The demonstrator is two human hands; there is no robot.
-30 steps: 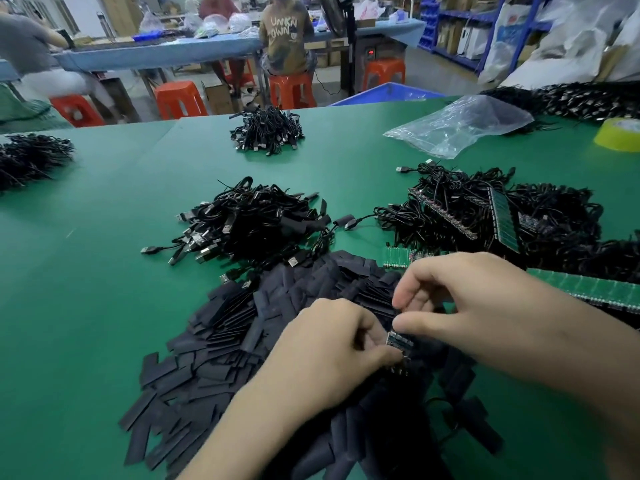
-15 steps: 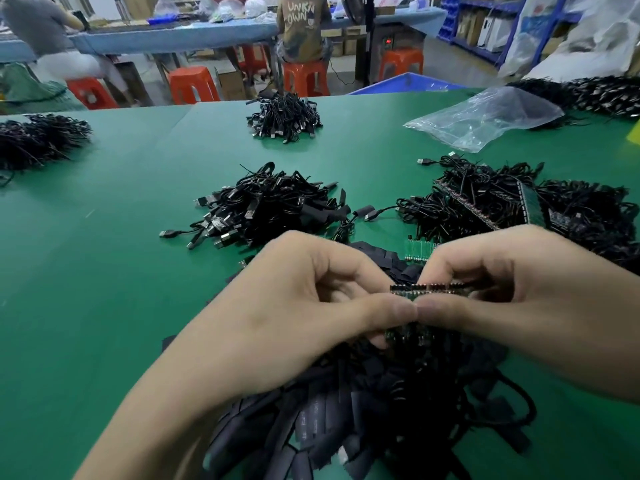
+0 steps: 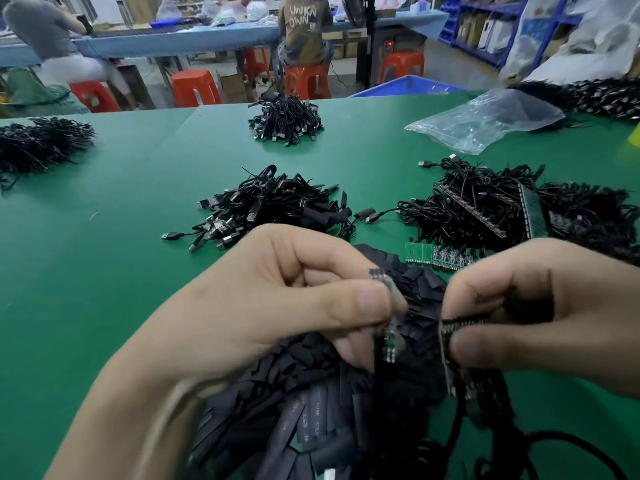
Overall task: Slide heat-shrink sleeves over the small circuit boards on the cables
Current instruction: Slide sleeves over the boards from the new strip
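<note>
Status: two pinch grips, mid-air

On my feed the left hand (image 3: 277,299) has thumb and forefinger clamped on a small circuit board (image 3: 389,344), which stands roughly upright; the remaining fingers are curled under. The right hand (image 3: 540,306) pinches a short strip of boards (image 3: 450,344) between thumb and forefinger in the same way. The two pieces are near each other but apart, with a visible gap between them. Both hang above the heap of black heat-shrink sleeves (image 3: 311,403) lying on the green table (image 3: 104,271). I cannot tell whether either piece carries a sleeve. Beyond the sleeves sits a pile of USB cables (image 3: 273,202), and to its right a tangle of cables with board panels (image 3: 485,209). A green board panel (image 3: 433,254) lies at the heap's far edge.
</note>
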